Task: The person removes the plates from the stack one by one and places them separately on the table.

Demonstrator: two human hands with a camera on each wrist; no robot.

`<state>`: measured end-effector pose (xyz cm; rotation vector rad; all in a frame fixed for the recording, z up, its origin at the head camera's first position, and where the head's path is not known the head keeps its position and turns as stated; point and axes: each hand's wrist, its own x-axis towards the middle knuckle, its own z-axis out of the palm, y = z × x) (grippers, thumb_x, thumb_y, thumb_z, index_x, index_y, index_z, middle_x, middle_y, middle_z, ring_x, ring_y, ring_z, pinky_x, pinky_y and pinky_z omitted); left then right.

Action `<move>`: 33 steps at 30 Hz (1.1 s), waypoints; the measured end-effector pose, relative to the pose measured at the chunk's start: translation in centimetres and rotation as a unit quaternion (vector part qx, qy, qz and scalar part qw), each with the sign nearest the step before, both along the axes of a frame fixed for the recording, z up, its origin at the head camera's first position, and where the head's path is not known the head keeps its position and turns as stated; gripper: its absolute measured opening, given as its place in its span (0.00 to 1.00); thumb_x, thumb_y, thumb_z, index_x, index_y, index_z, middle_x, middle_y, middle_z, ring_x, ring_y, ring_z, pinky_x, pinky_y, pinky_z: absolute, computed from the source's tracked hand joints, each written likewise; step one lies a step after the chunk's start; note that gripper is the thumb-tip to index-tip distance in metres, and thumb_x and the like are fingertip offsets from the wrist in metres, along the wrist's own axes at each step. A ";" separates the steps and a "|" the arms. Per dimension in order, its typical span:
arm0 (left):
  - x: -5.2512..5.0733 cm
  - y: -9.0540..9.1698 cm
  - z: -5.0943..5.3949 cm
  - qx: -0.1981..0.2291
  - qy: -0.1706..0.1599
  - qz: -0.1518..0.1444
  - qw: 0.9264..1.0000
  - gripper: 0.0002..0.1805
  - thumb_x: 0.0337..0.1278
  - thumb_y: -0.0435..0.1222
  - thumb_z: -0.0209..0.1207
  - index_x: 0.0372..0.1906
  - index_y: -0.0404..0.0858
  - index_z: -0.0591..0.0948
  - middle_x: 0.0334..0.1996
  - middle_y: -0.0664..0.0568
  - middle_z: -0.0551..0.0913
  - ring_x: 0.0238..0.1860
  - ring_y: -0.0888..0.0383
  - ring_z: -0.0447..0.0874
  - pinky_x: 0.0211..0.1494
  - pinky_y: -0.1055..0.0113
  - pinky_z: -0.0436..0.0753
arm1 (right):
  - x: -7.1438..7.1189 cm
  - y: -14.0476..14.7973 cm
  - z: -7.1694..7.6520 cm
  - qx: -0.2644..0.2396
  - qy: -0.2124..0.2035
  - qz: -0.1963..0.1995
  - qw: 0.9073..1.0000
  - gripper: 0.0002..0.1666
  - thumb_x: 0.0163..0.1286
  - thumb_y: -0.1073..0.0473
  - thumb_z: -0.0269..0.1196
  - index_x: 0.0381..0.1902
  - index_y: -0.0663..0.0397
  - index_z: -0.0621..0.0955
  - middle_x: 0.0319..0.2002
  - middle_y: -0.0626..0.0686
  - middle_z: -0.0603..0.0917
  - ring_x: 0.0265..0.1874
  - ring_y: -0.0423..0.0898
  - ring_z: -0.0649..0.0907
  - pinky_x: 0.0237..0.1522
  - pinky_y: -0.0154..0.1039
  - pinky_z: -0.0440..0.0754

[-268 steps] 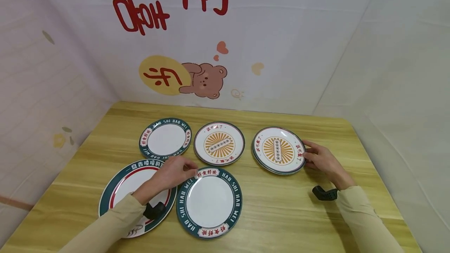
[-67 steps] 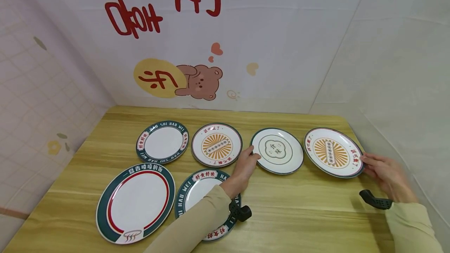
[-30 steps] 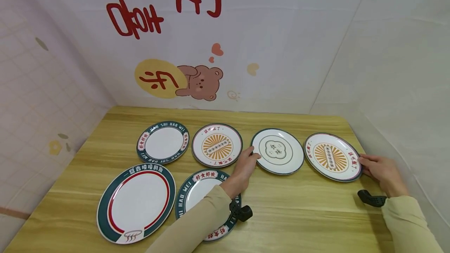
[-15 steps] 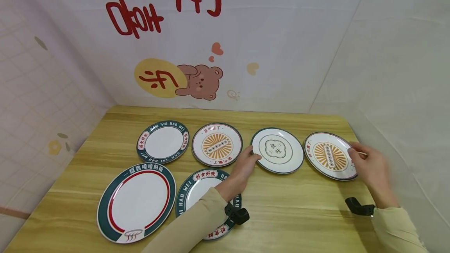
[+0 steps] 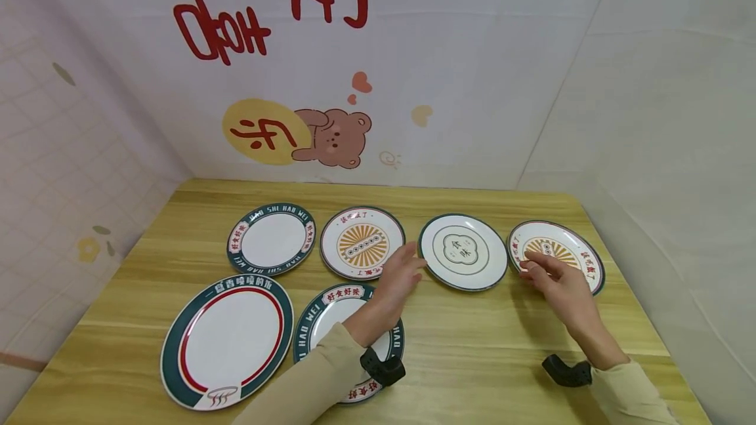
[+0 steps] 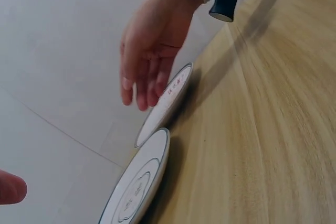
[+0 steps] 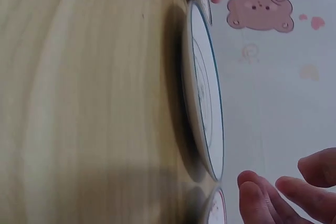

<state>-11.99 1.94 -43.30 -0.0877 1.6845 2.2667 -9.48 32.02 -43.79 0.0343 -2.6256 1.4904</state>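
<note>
My left hand (image 5: 390, 294) hovers with loose fingers just off the left rim of a white plate with a cloud-shaped emblem (image 5: 463, 251). My right hand (image 5: 564, 290), fingers relaxed, is above the front of the far-right sunburst plate (image 5: 587, 258), partly covering it. Neither hand holds anything. In the left wrist view the right hand (image 6: 152, 51) hangs over the plates, and only the tip of the left thumb (image 6: 11, 188) shows. The right wrist view has the right hand's fingers (image 7: 257, 198) beside the emblem plate (image 7: 207, 98).
A second sunburst plate (image 5: 348, 248) lies left of the emblem plate. Two green-rimmed lettered plates, one at the back (image 5: 272, 239) and one in front (image 5: 304, 330) under the left forearm, lie near a large green-and-red-rimmed plate (image 5: 171, 353). Fabric walls (image 5: 472, 117) border the wooden table (image 5: 472, 359).
Earlier, the right sunburst plate lay on the emblem plate; it was lifted off and set down at the right. Both hands have since let go, the right one moving left.
</note>
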 end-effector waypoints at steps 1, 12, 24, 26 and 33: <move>0.1 -0.3 0.1 0.003 0.000 0.001 1.000 0.36 0.70 0.31 0.52 0.79 0.28 0.57 0.80 0.36 0.55 0.80 0.41 0.53 0.78 0.46 0.65 | 0.0 -0.3 -0.1 -0.003 -0.008 0.007 1.000 0.25 0.82 0.60 0.55 0.66 0.77 0.74 0.53 0.72 0.84 0.40 0.31 0.86 0.42 0.28 0.87; 1.1 -3.9 1.2 0.039 0.019 -0.004 0.999 0.32 0.77 0.32 0.50 0.80 0.31 0.58 0.80 0.37 0.55 0.79 0.40 0.56 0.76 0.49 0.69 | 0.0 -1.8 -0.9 0.085 -0.049 0.003 0.995 0.26 0.81 0.55 0.58 0.64 0.71 0.78 0.57 0.68 0.84 0.46 0.41 0.87 0.45 0.19 0.77; 1.4 -6.9 1.5 0.054 0.023 0.015 0.998 0.31 0.79 0.32 0.48 0.80 0.30 0.57 0.79 0.36 0.56 0.77 0.40 0.59 0.75 0.50 0.71 | -1.9 -3.0 -1.8 0.146 -0.031 -0.024 0.988 0.27 0.73 0.61 0.65 0.64 0.73 0.77 0.61 0.72 0.80 0.66 0.68 0.74 0.66 0.64 0.71; 1.5 -7.2 1.5 0.055 0.019 0.022 0.998 0.31 0.79 0.32 0.48 0.80 0.30 0.57 0.79 0.36 0.55 0.77 0.41 0.60 0.75 0.49 0.71 | -2.1 -3.1 -2.0 0.157 -0.026 -0.028 0.987 0.28 0.72 0.62 0.66 0.64 0.74 0.77 0.62 0.72 0.79 0.67 0.69 0.73 0.67 0.65 0.70; 1.9 -8.2 1.6 0.059 0.015 0.039 0.997 0.31 0.78 0.31 0.49 0.80 0.30 0.56 0.79 0.36 0.57 0.77 0.39 0.59 0.76 0.48 0.69 | -2.2 -3.3 -2.2 0.165 -0.016 -0.029 0.986 0.30 0.67 0.66 0.67 0.64 0.76 0.76 0.61 0.77 0.76 0.65 0.72 0.72 0.68 0.66 0.67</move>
